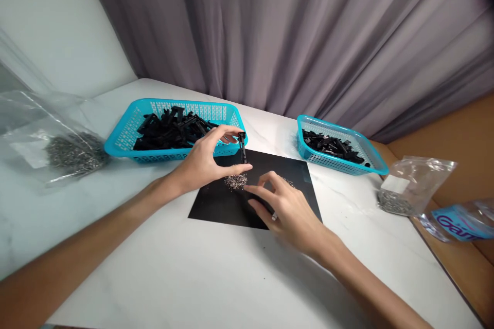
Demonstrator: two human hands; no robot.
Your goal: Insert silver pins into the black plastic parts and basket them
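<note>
My left hand pinches a small black plastic clip upright between thumb and forefinger, just above a little heap of small silver metal parts on a black mat. My right hand rests on the mat to the right of the heap, fingers curled, its fingertips reaching toward the metal parts. I cannot make out whether anything is held between those fingertips.
A blue basket full of black clips stands behind my left hand, a second blue basket with fewer clips at the right. Clear bags of metal parts lie far left and far right. A grey curtain hangs behind the white table.
</note>
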